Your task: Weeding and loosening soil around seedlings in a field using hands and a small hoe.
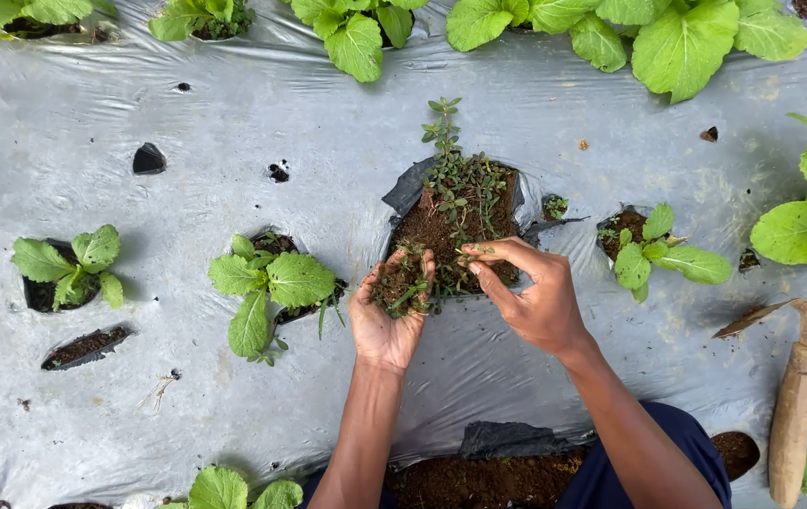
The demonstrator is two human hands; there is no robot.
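A torn hole in the grey plastic mulch sheet (234,123) exposes brown soil (441,226) overgrown with small weeds (460,179). My left hand (386,316) is cupped palm up at the hole's near edge, holding a clump of pulled weeds with soil (401,287). My right hand (528,292) reaches in beside it, thumb and fingers pinched on a small weed sprig (472,252) at the soil surface.
Leafy green seedlings grow from holes in the sheet: one (267,287) left of my hands, another (73,269) farther left, one (653,250) right. A wooden-handled tool (792,410) lies at right. Larger leafy plants (676,38) line the far edge.
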